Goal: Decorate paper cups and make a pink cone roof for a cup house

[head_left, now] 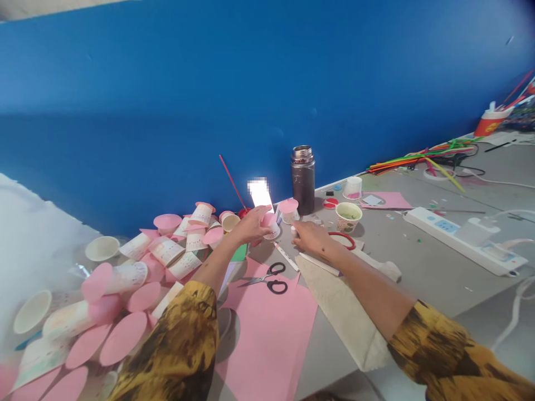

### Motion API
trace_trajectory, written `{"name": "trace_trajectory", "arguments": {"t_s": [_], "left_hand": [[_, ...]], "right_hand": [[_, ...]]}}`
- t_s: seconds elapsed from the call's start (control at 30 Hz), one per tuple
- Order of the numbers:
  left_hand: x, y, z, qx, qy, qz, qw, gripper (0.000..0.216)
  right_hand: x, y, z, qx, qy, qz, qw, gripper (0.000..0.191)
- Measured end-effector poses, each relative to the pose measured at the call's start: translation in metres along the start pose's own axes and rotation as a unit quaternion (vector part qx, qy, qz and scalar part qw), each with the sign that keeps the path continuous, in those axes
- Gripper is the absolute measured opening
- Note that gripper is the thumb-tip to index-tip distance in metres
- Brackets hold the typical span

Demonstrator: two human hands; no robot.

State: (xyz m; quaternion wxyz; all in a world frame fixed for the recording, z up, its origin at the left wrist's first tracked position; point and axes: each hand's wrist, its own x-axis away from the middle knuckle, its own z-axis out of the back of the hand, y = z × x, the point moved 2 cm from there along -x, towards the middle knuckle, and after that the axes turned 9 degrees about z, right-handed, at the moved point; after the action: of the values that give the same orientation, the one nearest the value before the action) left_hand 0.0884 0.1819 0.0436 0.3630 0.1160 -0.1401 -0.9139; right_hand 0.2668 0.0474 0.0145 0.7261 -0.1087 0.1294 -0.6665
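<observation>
One paper cup (273,230) with pink paper on it is between the fingers of my left hand (253,224), which are bent narrow around its side, near the middle of the tabletop (397,301). My right hand (311,238) is just beside, on the other side of a small gap, and its fingers are closed on a small white thing (293,230); most of it is hidden, so I cannot tell what it is. For doing this handling well, I think the left fingers should press only lightly, because thin paper can bend easily, and the right wrist should be low and steady. Another cup with a pink round top (289,207) stands close behind, in front of the dark bottle (302,186), so a careless elbow or knuckle could push it. The scissors (276,284) lie spread on the pink sheet (267,334), nearer to me, and it seems wise to lift my forearms over their blades. Near them lies a white marker (286,257), and at my left is the heap of pink-topped cups (167,250), which better I do not brush with the sleeve.
</observation>
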Motion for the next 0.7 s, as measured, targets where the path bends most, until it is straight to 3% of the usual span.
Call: {"name": "trace_trajectory", "arguments": {"t_s": [0.27, 0.7], "left_hand": [[0.003, -0.001, -0.023, -0.021, 0.038, 0.015, 0.999, 0.058], [0.010, 0.001, -0.034, -0.028, 0.067, 0.024, 0.997, 0.056]], "right_hand": [[0.000, 0.002, -0.002, 0.001, 0.007, 0.010, 1.000, 0.035], [0.000, 0.003, -0.004, 0.003, 0.007, 0.003, 1.000, 0.036]]}}
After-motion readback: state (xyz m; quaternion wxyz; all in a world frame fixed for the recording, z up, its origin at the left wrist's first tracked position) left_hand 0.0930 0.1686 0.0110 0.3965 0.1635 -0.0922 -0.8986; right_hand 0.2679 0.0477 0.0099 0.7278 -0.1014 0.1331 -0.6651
